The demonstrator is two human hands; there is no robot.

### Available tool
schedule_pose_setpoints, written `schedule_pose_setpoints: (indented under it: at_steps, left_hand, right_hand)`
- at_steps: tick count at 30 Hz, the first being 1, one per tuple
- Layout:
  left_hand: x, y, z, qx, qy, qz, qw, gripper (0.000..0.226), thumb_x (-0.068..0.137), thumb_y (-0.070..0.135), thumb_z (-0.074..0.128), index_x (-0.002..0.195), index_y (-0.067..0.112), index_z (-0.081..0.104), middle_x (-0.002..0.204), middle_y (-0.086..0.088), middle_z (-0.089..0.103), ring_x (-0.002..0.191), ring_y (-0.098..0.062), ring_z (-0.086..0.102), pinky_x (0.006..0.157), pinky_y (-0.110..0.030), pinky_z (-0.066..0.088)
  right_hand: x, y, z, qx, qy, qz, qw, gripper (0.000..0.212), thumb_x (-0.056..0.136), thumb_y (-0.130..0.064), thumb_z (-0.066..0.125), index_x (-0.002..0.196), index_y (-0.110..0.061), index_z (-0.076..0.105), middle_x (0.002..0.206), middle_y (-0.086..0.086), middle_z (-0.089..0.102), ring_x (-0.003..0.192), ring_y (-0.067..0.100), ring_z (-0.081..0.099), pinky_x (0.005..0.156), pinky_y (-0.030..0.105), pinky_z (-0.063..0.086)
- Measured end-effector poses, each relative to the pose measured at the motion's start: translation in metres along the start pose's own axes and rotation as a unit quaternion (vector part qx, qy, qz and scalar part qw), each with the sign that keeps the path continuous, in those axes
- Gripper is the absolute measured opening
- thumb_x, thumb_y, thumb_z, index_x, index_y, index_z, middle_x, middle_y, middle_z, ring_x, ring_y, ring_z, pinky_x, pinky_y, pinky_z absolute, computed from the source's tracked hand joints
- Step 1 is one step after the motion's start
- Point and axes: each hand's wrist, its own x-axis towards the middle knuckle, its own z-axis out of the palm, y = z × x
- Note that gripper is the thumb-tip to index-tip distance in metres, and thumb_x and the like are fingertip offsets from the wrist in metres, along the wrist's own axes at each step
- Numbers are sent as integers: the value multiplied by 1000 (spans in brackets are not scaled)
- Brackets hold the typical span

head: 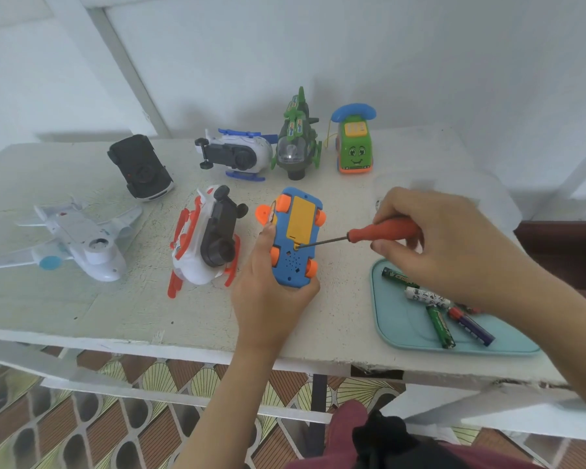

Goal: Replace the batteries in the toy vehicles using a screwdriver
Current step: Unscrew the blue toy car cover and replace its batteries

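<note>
Left hand (pixel 268 292) grips the upturned blue toy car (pixel 296 236) over the bench (pixel 115 309); right hand (pixel 430 245), right of the car, pinches the screwdriver (pixel 379 231), tip at the yellow cover (pixel 301 214) screw. Risk: the slanted tip may slip and strip the head

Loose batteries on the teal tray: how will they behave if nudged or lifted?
The batteries are smooth cylinders lying on their sides, so they will probably roll if nudged. The teal tray seems to have a raised rim, which should catch them. They lie crossed and touching, so lifting one may shift its neighbours.
</note>
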Motion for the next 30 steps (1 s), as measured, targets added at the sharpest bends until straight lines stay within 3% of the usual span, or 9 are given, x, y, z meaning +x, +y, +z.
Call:
schedule_pose_setpoints:
  at_steps: [2, 6, 10, 13, 16, 20, 23, 27, 30]
  left_hand:
    - [0, 1, -1, -5, 0, -9, 1000, 66, 72, 46, 64, 122, 3, 57, 88, -1, 63, 76, 3, 42, 59, -7, 35]
    - [1, -3, 0, -1, 10, 3, 1000, 66, 72, 44, 65, 123, 5, 53, 90, -2, 63, 78, -1, 46, 61, -8, 36]
    - [1, -5, 1, 14, 8, 15, 1000, 66, 71, 42, 68, 124, 4, 54, 88, -1, 62, 72, -6, 53, 59, -11, 37]
    - [1, -4, 2, 19, -4, 17, 1000, 68, 70, 42, 69, 126, 6, 52, 88, 1, 61, 69, -6, 52, 59, -11, 36]
    - [2, -2, 1, 3, 3, -6, 1000, 68, 70, 44, 65, 125, 5, 52, 87, 6, 54, 74, -2, 44, 59, -5, 34]
    - [1, -4, 1, -19, 11, -26, 999, 68, 71, 44, 67, 122, 2, 55, 88, 6, 52, 77, 1, 40, 66, 3, 35]
    - [1, -5, 2, -19, 14, -24, 999, 68, 71, 43, 67, 123, 0, 56, 90, 2, 56, 79, 1, 41, 69, 3, 34]
    - [2, -3, 1, -22, 16, -21, 999, 64, 70, 41, 69, 122, 7, 52, 90, 12, 46, 79, 2, 40, 66, 4, 34]
    - [2, -3, 0, -21, 21, -24, 999, 62, 70, 41, 70, 121, 9, 51, 87, 10, 47, 77, 1, 40, 65, 4, 34]
  right_hand:
    - [3, 1, -1, -32, 4, -19, 999, 7, 83, -23, 67, 87, -20, 61, 72, -11, 49, 67, 7, 49, 65, 28, 42]
    - [4, 5, 3, -64, -34, 11, 997, 25, 86, -39, 56, 79, -16, 63, 62, -7, 49, 60, 6, 47, 57, 28, 37]
    - [-3, 11, 13, -36, -163, 99, 981, 46, 90, -46, 50, 75, -5, 64, 56, 2, 49, 51, 16, 43, 53, 31, 32]
    - [-11, 16, 22, 11, -240, 116, 964, 43, 90, -47, 51, 81, -9, 69, 67, 8, 56, 58, 18, 48, 60, 34, 38]
    - [-15, 21, 21, 9, -205, 97, 974, 32, 90, -43, 55, 86, -16, 72, 81, 7, 55, 72, 15, 52, 71, 28, 38]
    - [-15, 42, 7, -18, -112, 82, 990, 18, 87, -38, 61, 96, -29, 73, 83, -3, 52, 78, 10, 52, 68, 24, 36]
    - [-18, 61, 0, -77, -69, 82, 991, 18, 86, -35, 64, 98, -26, 74, 85, -6, 51, 80, 15, 51, 73, 33, 41]
    - [-22, 75, 4, -184, -27, 39, 982, 15, 76, -29, 75, 87, -19, 77, 81, 0, 56, 75, 17, 44, 69, 32, 35]
    - [-26, 81, 12, -227, 18, 27, 973, 16, 66, -23, 84, 77, -16, 76, 73, 3, 60, 69, 27, 54, 68, 34, 32]
